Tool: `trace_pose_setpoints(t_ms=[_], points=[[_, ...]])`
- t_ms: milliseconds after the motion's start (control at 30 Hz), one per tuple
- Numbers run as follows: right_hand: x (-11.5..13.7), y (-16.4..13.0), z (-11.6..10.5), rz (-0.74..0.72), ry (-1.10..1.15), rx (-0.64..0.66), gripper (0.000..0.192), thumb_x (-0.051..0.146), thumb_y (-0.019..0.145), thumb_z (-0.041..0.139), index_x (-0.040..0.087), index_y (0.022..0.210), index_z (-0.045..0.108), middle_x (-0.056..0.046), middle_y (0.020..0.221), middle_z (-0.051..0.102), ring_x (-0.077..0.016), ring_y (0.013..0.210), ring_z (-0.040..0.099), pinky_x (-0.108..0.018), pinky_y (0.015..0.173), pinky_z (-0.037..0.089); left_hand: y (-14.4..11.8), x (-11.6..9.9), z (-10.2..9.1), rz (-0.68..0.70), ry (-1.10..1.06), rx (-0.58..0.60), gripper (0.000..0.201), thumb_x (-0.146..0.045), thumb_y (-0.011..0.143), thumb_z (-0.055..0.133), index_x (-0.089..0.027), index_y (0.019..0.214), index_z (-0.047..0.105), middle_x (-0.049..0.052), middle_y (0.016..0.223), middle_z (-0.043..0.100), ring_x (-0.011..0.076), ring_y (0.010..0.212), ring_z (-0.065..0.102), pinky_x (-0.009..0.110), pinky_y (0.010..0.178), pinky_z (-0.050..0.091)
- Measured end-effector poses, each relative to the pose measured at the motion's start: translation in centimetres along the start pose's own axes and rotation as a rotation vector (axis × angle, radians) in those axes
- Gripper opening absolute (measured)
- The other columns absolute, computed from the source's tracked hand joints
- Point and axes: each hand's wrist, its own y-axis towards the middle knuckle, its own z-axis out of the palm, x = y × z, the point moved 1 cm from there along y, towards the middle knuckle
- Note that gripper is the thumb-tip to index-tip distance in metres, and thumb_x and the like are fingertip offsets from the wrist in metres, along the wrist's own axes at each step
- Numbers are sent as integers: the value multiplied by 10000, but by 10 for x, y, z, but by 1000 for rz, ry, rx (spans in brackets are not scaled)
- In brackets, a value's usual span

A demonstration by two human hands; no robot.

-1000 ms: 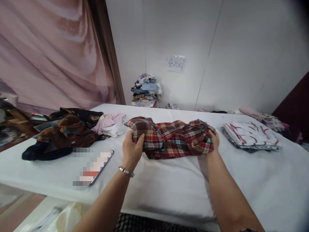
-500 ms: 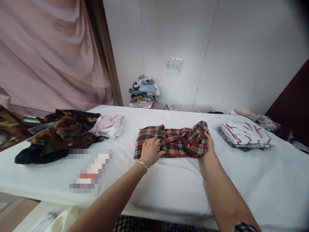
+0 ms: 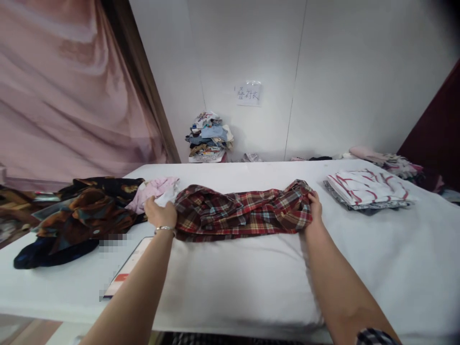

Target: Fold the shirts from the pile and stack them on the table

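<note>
A red and brown plaid shirt (image 3: 247,211) lies in a long, partly folded strip across the table, its left end rumpled. My left hand (image 3: 161,214) is beside that left end, thumb and fingers apart, with a bracelet on the wrist. Whether it still touches the shirt's edge is hard to make out. At the opposite end, the fingers of my right hand (image 3: 315,207) curl round the shirt's edge, and the fingertips are partly hidden by cloth.
Rumpled dark and brown clothes (image 3: 86,211) and a pink garment (image 3: 154,189) lie left. A partly blurred flat board (image 3: 132,261) is near my left forearm. Folded white and red clothes (image 3: 370,187) lie right. A tall clothes pile (image 3: 210,136) stands behind the white table (image 3: 237,282).
My left hand has moved left from the shirt's folded part to beyond its end. The shirt's left part now spreads further left. My right hand stays at the right end.
</note>
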Motion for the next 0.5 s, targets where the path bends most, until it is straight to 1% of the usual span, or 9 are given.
trace_pose_setpoints(t_ms=[33, 67, 167, 233, 267, 300, 367, 433, 500], points=[[-1, -1, 0, 10, 8, 1, 384, 174, 613, 649, 247, 987, 603, 53, 918, 671, -170, 842, 635, -385, 828, 529, -9, -3, 4, 91, 21, 25, 515, -204, 775, 565, -97, 1276, 521, 211, 1463, 456, 345, 1388, 369, 541, 1158, 237], [-1, -2, 0, 28, 9, 6, 383, 183, 616, 660, 247, 989, 600, 55, 915, 671, -169, 833, 637, -383, 820, 530, -20, -8, 10, 201, 29, 97, 467, -233, 796, 568, -130, 1251, 549, 174, 1446, 490, 317, 1375, 397, 507, 1167, 247], [1, -4, 1, 91, -22, 45, 422, 192, 618, 683, 247, 1029, 602, 54, 918, 677, -171, 819, 646, -386, 812, 530, -65, -28, 41, 527, 11, 494, 320, -336, 870, 537, -193, 1143, 622, 108, 1265, 639, 251, 1205, 567, 403, 1087, 397], [5, -6, 4, 99, -34, 78, 486, 187, 621, 682, 254, 1096, 600, 45, 952, 689, -175, 845, 655, -387, 826, 530, -96, -42, 62, 676, 64, 731, 326, -378, 876, 561, -217, 1150, 632, 94, 1272, 637, 238, 1168, 591, 365, 1041, 438], [7, -6, 5, 95, -28, 88, 526, 184, 621, 681, 260, 1135, 594, 41, 976, 694, -176, 866, 659, -385, 838, 529, -109, -48, 71, 716, 132, 804, 336, -378, 857, 601, -228, 1156, 639, 91, 1301, 622, 243, 1180, 586, 360, 1034, 440], [10, -7, 7, 91, -19, 96, 565, 181, 620, 680, 268, 1171, 586, 37, 1004, 698, -176, 891, 662, -380, 853, 528, -119, -53, 79, 735, 212, 848, 329, -353, 832, 642, -232, 1138, 655, 92, 1303, 623, 252, 1184, 584, 361, 1025, 441], [15, -8, 9, 83, -3, 92, 610, 172, 619, 677, 283, 1210, 576, 32, 1054, 700, -176, 938, 665, -370, 877, 528, -127, -63, 92, 712, 348, 875, 219, -266, 807, 657, -226, 1016, 706, 100, 1197, 679, 267, 1126, 617, 370, 977, 460], [19, -9, 11, 76, -1, 70, 615, 159, 619, 671, 293, 1212, 579, 30, 1081, 700, -180, 959, 668, -369, 882, 537, -117, -77, 99, 642, 408, 845, 131, -216, 825, 601, -216, 860, 728, 111, 1032, 728, 274, 1007, 662, 375, 892, 490], [21, -9, 10, 74, -1, 45, 632, 153, 627, 667, 299, 1234, 568, 26, 1083, 705, -185, 943, 677, -380, 867, 551, -90, -98, 101, 583, 414, 776, 208, -217, 863, 530, -208, 807, 730, 128, 972, 738, 284, 947, 676, 381, 835, 500]])
